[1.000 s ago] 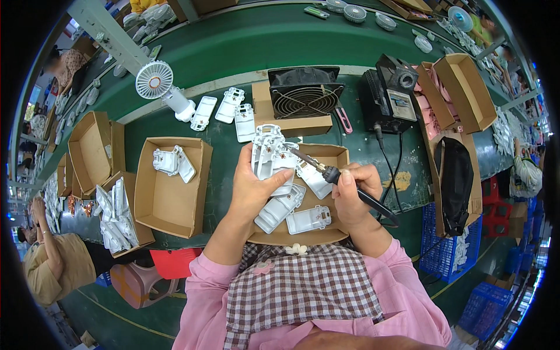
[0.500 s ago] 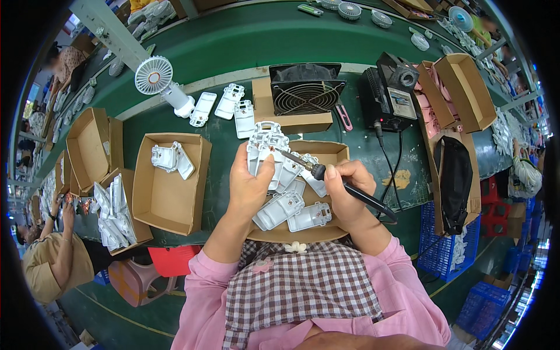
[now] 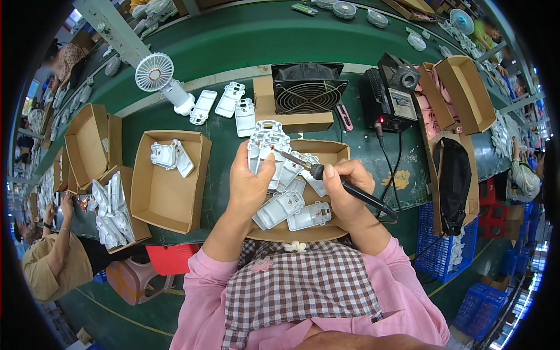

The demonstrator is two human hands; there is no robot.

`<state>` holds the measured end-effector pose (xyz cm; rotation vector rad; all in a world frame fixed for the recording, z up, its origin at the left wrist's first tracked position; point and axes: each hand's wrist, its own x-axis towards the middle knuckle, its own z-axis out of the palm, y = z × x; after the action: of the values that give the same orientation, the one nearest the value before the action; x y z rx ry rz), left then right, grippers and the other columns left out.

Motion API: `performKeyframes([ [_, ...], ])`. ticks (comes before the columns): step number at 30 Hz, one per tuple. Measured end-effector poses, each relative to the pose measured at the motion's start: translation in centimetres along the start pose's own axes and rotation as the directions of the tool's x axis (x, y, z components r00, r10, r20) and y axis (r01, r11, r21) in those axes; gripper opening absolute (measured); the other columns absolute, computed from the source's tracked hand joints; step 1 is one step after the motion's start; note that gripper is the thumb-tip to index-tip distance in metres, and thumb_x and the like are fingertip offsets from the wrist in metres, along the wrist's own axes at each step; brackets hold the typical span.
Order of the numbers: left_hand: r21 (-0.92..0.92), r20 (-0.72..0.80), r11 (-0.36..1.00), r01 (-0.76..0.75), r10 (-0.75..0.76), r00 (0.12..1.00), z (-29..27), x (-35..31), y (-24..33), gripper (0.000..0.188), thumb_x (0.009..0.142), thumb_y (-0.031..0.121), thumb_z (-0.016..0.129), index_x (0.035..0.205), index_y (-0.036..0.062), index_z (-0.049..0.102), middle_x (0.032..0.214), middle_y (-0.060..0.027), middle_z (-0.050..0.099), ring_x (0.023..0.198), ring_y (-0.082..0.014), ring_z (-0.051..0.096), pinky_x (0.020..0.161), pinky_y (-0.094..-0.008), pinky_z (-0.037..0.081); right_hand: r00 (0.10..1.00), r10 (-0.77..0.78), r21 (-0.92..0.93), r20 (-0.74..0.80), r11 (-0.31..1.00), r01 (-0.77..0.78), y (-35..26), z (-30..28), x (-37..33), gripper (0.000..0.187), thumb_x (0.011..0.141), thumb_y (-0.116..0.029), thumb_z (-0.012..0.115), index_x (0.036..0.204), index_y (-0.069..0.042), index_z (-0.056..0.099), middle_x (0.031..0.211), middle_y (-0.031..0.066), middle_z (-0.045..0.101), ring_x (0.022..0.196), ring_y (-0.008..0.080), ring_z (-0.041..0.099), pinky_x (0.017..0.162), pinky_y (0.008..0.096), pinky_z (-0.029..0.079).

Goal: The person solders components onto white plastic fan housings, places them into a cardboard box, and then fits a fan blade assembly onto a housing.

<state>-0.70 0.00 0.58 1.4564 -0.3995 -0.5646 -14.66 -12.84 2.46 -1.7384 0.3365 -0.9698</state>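
My left hand (image 3: 248,178) grips a white plastic housing (image 3: 269,137), its thumb pressed on the front. In my right hand (image 3: 349,189) is a soldering iron (image 3: 359,193) with a black handle, held like a pen. The iron's metal tip meets the housing or hovers just over it, beside my left thumb; I cannot tell which. Below both hands a cardboard box (image 3: 291,234) holds several more white housings (image 3: 309,216). Three similar white housings (image 3: 245,118) lie on the green bench beyond my left hand.
A black fan with a wire guard (image 3: 309,96) stands on cardboard ahead. The soldering station (image 3: 389,96) is right of it, its cable hanging toward me. A white handheld fan (image 3: 163,81) and an open cardboard box (image 3: 169,204) are at left. A co-worker (image 3: 55,256) sits further left.
My hands, the housing and the soldering iron keep nearly the same place. The view has shifted slightly. At the far left the co-worker's hands have moved a little.
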Motion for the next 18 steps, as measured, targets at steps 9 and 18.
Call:
performKeyframes([
  [9, -0.049, 0.018, 0.998, 0.028, -0.027, 0.999, 0.05, -0.08, 0.38, 0.024, 0.087, 0.005, 0.059, 0.110, -0.0005, 0.054, 0.098, -0.0057, 0.063, 0.083, -0.0089, 0.058, 0.070, -0.0246, 0.049, 0.999, 0.036, 0.003, 0.014, 0.999, -0.036, -0.27, -0.08, 0.03, 0.014, 0.084, -0.007, 0.067, 0.077, -0.002, 0.056, 0.064, 0.0028, 0.060, 0.054, 0.0053, 0.051, 0.049, 0.0220, 0.040],
  [18, -0.033, 0.019, 0.998, 0.048, -0.048, 0.999, -0.06, -0.19, 0.20, 0.027, 0.086, 0.007, 0.060, 0.111, -0.0010, 0.055, 0.099, -0.0065, 0.063, 0.086, -0.0100, 0.059, 0.075, -0.0259, 0.048, 0.993, 0.113, 0.082, -0.024, 0.990, -0.111, 0.07, -0.14, -0.17, 0.014, 0.085, -0.009, 0.067, 0.078, -0.002, 0.056, 0.066, 0.0035, 0.061, 0.057, 0.0053, 0.052, 0.051, 0.0221, 0.041],
])
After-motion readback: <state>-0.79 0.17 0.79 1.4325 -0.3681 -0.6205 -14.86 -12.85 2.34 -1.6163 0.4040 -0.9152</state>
